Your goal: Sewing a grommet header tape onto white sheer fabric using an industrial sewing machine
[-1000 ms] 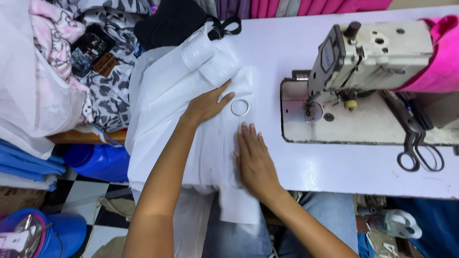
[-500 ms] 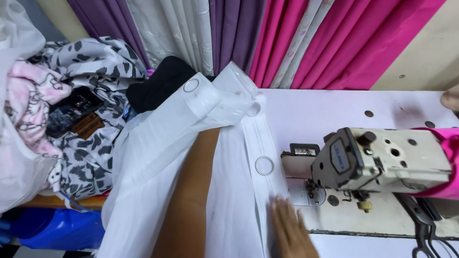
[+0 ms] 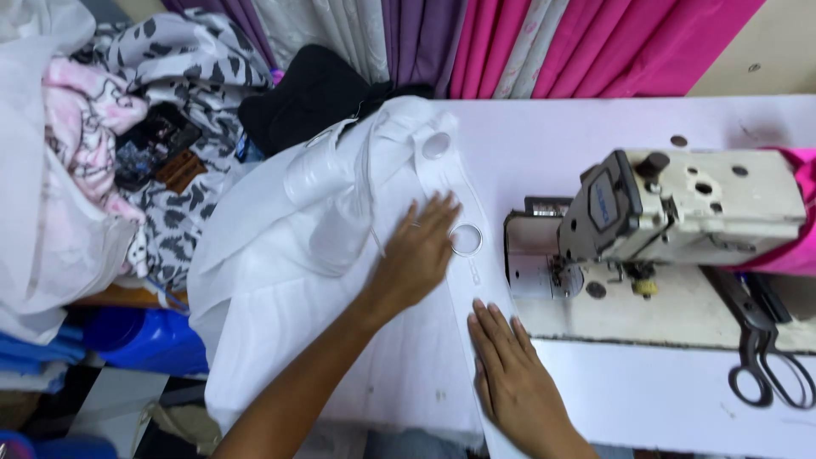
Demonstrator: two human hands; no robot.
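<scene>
A white curtain fabric [image 3: 289,280] with metal eyelet rings lies piled on the white table [image 3: 552,144]. My left hand [image 3: 416,255] rests flat on the fabric, fingers spread, just left of a silver eyelet ring [image 3: 466,240]. My right hand [image 3: 510,374] presses flat on the fabric's edge strip nearer to me, fingers pointing away. Another eyelet [image 3: 436,144] shows on the folded part at the far end. Neither hand grips anything.
A cream sewing machine [image 3: 680,212] stands right of the fabric, with black scissors [image 3: 765,348] on its base. Pink cloth [image 3: 795,255] hangs behind it. Piled patterned and pink fabrics [image 3: 102,153] lie at left; pink and purple curtains [image 3: 552,42] hang at the back.
The view has dropped back toward the table. My left hand pulled back from its far reach and now lies flat beside the ring; my right hand came fully into view.
</scene>
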